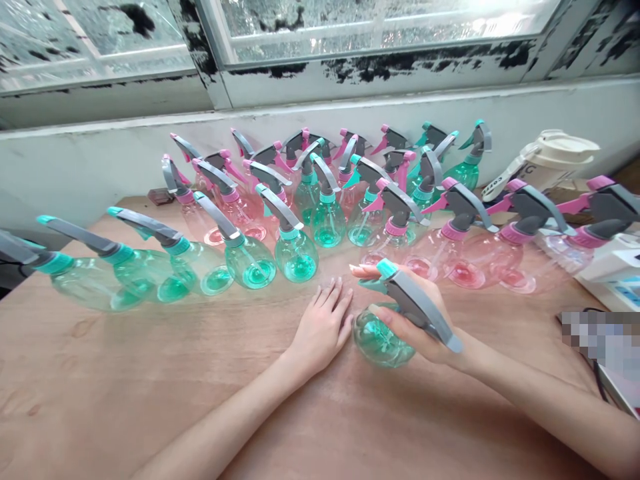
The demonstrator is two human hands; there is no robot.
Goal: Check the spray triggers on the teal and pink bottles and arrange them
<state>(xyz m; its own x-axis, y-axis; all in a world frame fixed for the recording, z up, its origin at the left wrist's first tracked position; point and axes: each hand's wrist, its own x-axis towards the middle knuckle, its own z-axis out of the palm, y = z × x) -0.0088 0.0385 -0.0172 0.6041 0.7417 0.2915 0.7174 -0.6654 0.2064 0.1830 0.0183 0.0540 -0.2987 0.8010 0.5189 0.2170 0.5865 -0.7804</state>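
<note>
My right hand [420,327] is wrapped round the neck of a green spray bottle [381,343] with a grey and teal trigger head, its nozzle pointing away to the left. The bottle's round clear-green body shows below my fingers. My left hand [324,323] lies flat on the wooden table [210,393], fingers stretched out, just left of that bottle and holding nothing. Beyond it, a row of green spray bottles [297,257] runs to the left. Pink spray bottles [455,257] line up on the right, behind my right hand.
More pink and green spray bottles [327,223] crowd the back by the white wall [135,160], under a window. A cream lidded cup [555,160] stands at the back right. A white box [613,273] and a partly blurred flat object [613,353] are at the right edge.
</note>
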